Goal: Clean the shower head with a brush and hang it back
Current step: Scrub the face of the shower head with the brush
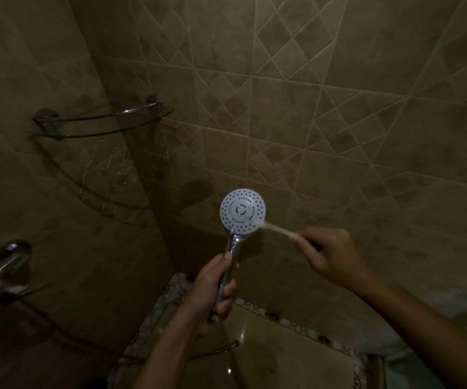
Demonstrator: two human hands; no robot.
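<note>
The shower head has a round white face with rings of dark nozzle holes, turned toward me, on a chrome handle. My left hand is closed around that handle, holding it upright in the middle of the view. My right hand grips a small pale brush, blurred, whose tip touches the lower right edge of the white face. The hose runs down from the handle and is mostly lost in the dark.
A glass corner shelf with a chrome rail is mounted in the tiled corner at upper left. A chrome tap fitting sticks out of the left wall. Tiled walls surround; the floor with a pebble border lies below.
</note>
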